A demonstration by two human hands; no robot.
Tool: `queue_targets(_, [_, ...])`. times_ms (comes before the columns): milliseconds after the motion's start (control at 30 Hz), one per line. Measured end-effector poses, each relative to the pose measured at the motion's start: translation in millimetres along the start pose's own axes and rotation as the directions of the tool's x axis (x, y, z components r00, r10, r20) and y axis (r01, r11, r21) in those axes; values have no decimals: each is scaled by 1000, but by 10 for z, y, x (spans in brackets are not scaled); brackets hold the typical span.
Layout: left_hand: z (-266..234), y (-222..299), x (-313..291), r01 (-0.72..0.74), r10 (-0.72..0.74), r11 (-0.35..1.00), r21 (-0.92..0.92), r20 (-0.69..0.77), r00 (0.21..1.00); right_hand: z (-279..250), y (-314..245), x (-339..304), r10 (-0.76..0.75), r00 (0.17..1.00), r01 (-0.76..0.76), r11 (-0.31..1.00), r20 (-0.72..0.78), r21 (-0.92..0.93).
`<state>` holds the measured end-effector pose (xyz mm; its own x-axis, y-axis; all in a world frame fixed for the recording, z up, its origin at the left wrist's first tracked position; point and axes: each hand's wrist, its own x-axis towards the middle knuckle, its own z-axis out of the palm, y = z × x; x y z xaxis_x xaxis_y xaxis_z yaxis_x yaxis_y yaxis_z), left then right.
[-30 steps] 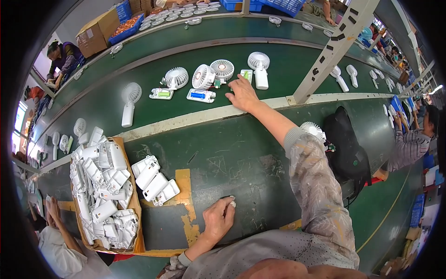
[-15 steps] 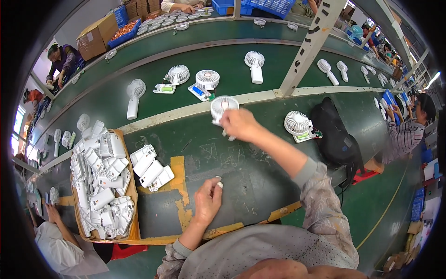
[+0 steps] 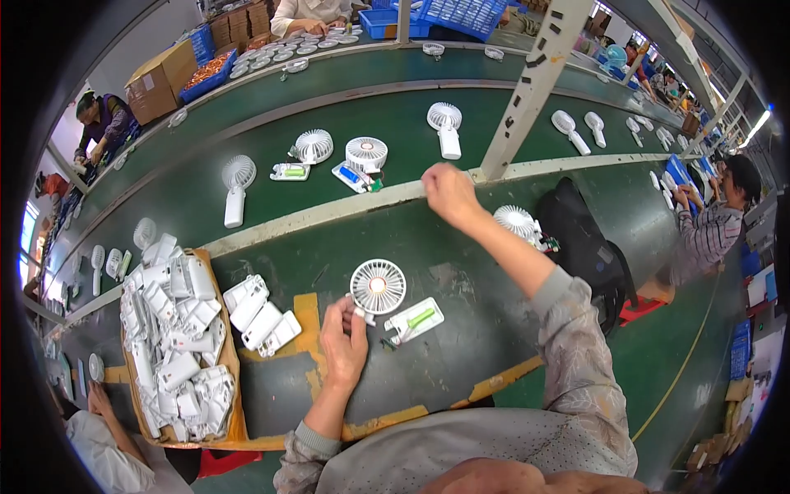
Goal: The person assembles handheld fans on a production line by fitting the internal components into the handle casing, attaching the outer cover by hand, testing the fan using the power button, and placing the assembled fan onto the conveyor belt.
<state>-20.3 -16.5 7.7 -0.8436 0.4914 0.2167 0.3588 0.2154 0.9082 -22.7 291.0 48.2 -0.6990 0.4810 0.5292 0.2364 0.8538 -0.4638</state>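
A white handheld fan (image 3: 378, 285) with a round grille lies on the dark worktable in front of me. Beside its head is its opened handle shell (image 3: 425, 323), holding a green battery and thin wires. My left hand (image 3: 342, 342) pinches at the fan's neck with thumb and forefinger; whether a small piece is also between them, I cannot tell. Farther off, my right hand (image 3: 451, 196) hovers near the pale rail (image 3: 329, 205), fingers curled in and their tips hidden. A second opened fan (image 3: 516, 221) rests to the right, partly behind my right forearm.
At the left stands a carton (image 3: 239, 412) heaped with white plastic shells. Several loose shells (image 3: 262, 317) lie beside it. Past the rail, a green conveyor (image 3: 280, 222) carries several fans. A metal post (image 3: 527, 90) rises from the rail. A black bag (image 3: 580, 255) lies right; co-workers sit around.
The fan that my right hand held near the rail now lies closer to me, at my left hand. My right hand has come off it and moved right. The view has shifted slightly.
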Motion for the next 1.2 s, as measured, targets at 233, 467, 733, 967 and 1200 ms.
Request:
queue_targets(233, [-25, -115, 3, 112, -109, 990, -88, 36, 993, 653, 1170, 942, 372, 921, -378, 791, -113, -480])
queue_targets(467, [-8, -152, 2, 109, -108, 985, -133, 17, 994, 522, 1565, 1147, 546, 819, -566, 715, 179, 411])
queue_targets(733, [-37, -126, 19, 125, -117, 981, -148, 62, 991, 193, 732, 705, 419, 824, -503, 233, 381, 832])
queue_targets(967, [-41, -135, 4, 111, -106, 985, -134, 40, 994, 107, 427, 547, 387, 854, -480, 327, 348, 814])
queue_targets(1200, [-29, -116, 19, 109, -104, 983, -148, 43, 994, 220, 592, 607, 447, 863, -433, 416, 235, 799])
